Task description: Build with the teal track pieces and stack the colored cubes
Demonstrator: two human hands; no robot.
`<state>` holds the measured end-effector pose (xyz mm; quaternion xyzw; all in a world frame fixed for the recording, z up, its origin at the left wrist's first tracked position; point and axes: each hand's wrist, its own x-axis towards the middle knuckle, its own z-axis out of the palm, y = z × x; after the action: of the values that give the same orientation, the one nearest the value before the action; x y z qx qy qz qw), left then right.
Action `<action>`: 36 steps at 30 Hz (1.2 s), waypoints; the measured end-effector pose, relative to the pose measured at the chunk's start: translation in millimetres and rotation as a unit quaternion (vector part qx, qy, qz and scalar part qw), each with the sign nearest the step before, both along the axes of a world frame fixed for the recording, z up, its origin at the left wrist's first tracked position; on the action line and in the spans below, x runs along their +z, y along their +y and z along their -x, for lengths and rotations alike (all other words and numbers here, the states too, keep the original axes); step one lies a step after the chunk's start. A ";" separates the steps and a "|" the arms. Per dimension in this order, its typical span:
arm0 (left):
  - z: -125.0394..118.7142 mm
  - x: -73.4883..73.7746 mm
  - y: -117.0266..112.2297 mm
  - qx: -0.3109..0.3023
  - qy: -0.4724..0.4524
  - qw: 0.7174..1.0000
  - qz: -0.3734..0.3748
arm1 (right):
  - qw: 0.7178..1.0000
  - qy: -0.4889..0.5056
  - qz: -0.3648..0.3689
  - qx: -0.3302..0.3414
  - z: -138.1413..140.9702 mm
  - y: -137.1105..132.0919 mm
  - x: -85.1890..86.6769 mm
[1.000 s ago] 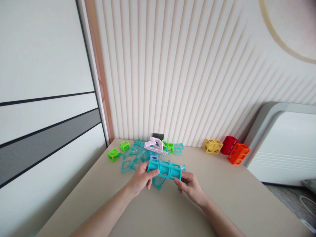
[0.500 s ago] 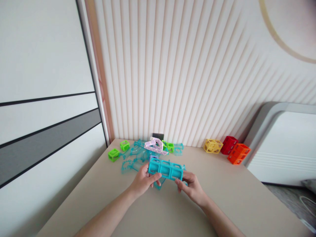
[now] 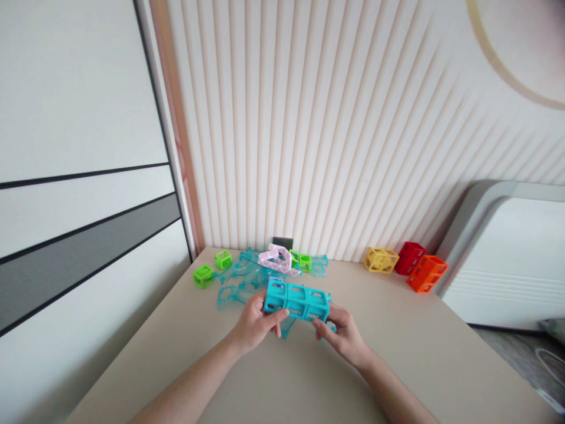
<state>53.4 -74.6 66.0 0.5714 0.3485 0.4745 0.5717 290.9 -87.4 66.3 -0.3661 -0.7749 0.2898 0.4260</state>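
Note:
A row of joined blue open-frame cubes (image 3: 296,301) is held up above the near middle of the table, tilted slightly down to the right. My left hand (image 3: 256,324) grips its left end, thumb across the front lower edge. The right end is pinched by my right hand (image 3: 346,337), with the thumb below and the fingers behind. Behind the blue block row lie clear teal plastic pieces (image 3: 233,294), partly hidden by it. On top of them rests a pale purple angular piece (image 3: 277,259).
Green frame cubes (image 3: 203,276) sit at the back left, and more green ones (image 3: 304,262) lie among the teal pieces. At the back right stand yellow (image 3: 380,260), dark red (image 3: 410,258) and orange (image 3: 427,274) frame blocks. A ribbed wall (image 3: 282,118) borders the table (image 3: 397,353).
The blue block row has turned a little in my hands, showing more of its upper face. Both hands stay in nearly the same place.

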 end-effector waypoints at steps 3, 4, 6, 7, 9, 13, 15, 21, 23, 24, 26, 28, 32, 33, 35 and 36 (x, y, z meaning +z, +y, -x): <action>-3.4 -3.9 -1.2 0.011 -0.011 1.000 0.003 | 0.998 0.045 0.032 -0.029 2.9 -0.9 -3.1; -4.0 -5.5 -1.3 0.009 -0.014 1.000 0.002 | 0.996 0.068 0.042 -0.041 3.8 -1.0 -4.6; -4.1 -8.7 -1.0 0.004 -0.012 1.000 -0.006 | 0.989 0.116 0.061 -0.064 4.8 -0.2 -7.6; -3.4 -10.1 -0.6 0.003 -0.005 1.000 -0.014 | 0.986 0.135 0.073 -0.071 4.9 1.0 -9.0; -0.7 -12.6 0.9 0.005 0.026 0.999 -0.042 | 0.977 0.167 0.110 -0.078 4.5 4.6 -11.6; 9.0 -17.6 5.2 0.009 0.143 0.976 -0.166 | 0.941 0.231 0.240 -0.057 4.4 12.2 -13.4; 14.1 -21.1 7.9 0.009 0.195 0.954 -0.228 | 0.922 0.256 0.289 -0.032 5.5 13.5 -11.2; 20.5 -30.0 13.7 0.001 0.266 0.877 -0.399 | 0.907 0.252 0.336 0.015 5.4 10.8 -0.7; 19.3 -29.8 13.1 0.019 0.274 0.825 -0.493 | 0.911 0.233 0.341 0.015 3.8 10.5 0.9; 18.4 -28.9 12.3 0.030 0.275 0.802 -0.529 | 0.912 0.224 0.342 0.013 3.2 10.5 1.2; 16.5 -26.2 9.9 0.049 0.281 0.773 -0.567 | 0.916 0.213 0.340 0.006 2.8 10.5 1.5; 15.3 -23.1 7.4 0.058 0.290 0.765 -0.573 | 0.917 0.212 0.338 0.000 3.5 10.4 1.1; 14.8 -19.3 6.2 0.069 0.298 0.762 -0.571 | 0.918 0.223 0.327 -0.010 6.5 9.4 -0.5; 14.8 -19.0 6.8 0.071 0.296 0.761 -0.573 | 0.919 0.225 0.323 -0.012 7.0 9.0 -0.8; 14.7 -18.8 8.4 0.065 0.290 0.759 -0.580 | 0.920 0.227 0.318 -0.013 7.3 8.2 -1.0; 14.6 -18.8 9.0 0.059 0.287 0.759 -0.581 | 0.921 0.227 0.317 -0.013 7.1 7.9 -1.0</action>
<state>38.8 -65.6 47.1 0.8816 0.1866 0.4327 -0.0266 283.8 -79.6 65.3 -0.4162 -0.5200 0.5902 0.4562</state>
